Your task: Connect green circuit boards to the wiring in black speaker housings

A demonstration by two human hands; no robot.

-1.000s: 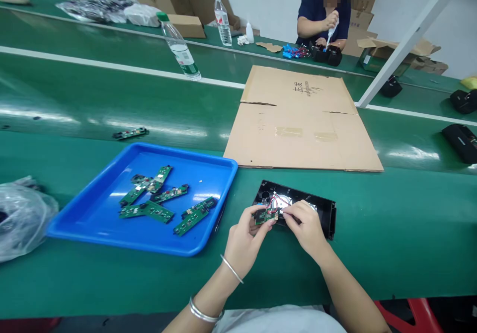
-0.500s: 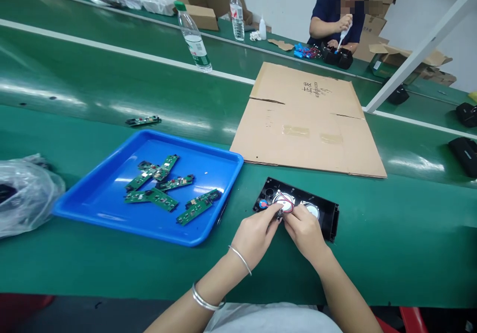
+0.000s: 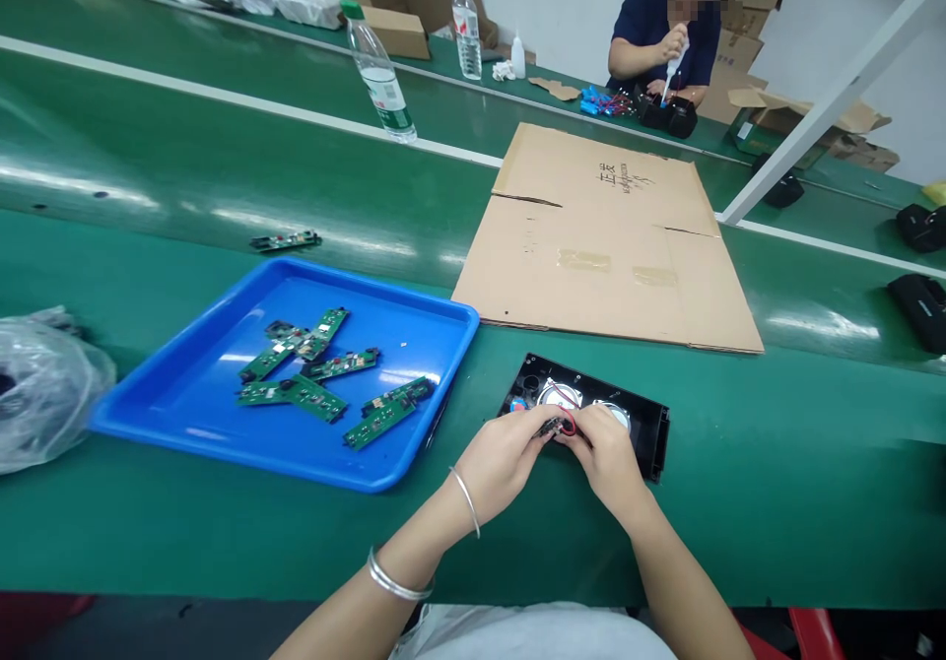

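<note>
A black speaker panel (image 3: pixel 650 424) lies on the green bench, with two round speaker drivers (image 3: pixel 556 394) set in it. Above its near edge, my left hand (image 3: pixel 503 458) is closed in a pinch on a small circuit board (image 3: pixel 548 428), mostly hidden by the fingers. Close beside it, my right hand (image 3: pixel 612 458) pinches the red wire (image 3: pixel 569 422), which loops between the two hands. Whether the wire's end sits in the board is hidden. A blue tray (image 3: pixel 184 384) to the left holds several green circuit boards (image 3: pixel 380 422).
Flattened cardboard (image 3: pixel 562 296) lies beyond the panel. One more circuit board (image 3: pixel 286 240) is behind the tray, a clear plastic bag (image 3: pixel 55 394) at far left. Bottles (image 3: pixel 384 89) stand further back. Across the bench a person (image 3: pixel 657 49) works on a black housing (image 3: pixel 665 116).
The board in my left hand has turned and more of it shows between the fingers. The red wire has lifted off the driver into a tighter loop at my right fingertips.
</note>
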